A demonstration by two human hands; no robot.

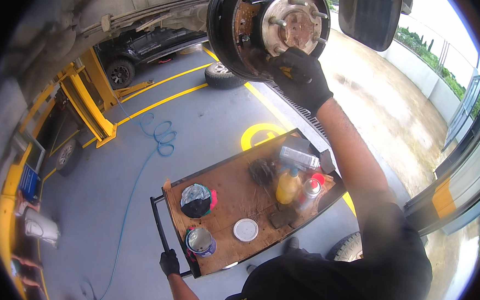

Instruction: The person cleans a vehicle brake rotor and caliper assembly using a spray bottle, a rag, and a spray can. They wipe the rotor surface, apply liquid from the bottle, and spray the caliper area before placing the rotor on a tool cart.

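My left hand, in a black glove, is wrapped round the handle of a workshop cart lined with brown cardboard. My right hand, also gloved in black, is raised and closed at the lower edge of a wheel hub with bare studs. A bit of yellow shows between its fingers; the rest of what it holds is hidden. Behind the hub sits a round dark backing plate with rusty brake parts.
The cart bears an open can, a white lid, a rag-filled container, a yellow bottle and spray cans. Around it are a blue hose, a loose wheel and a yellow lift post.
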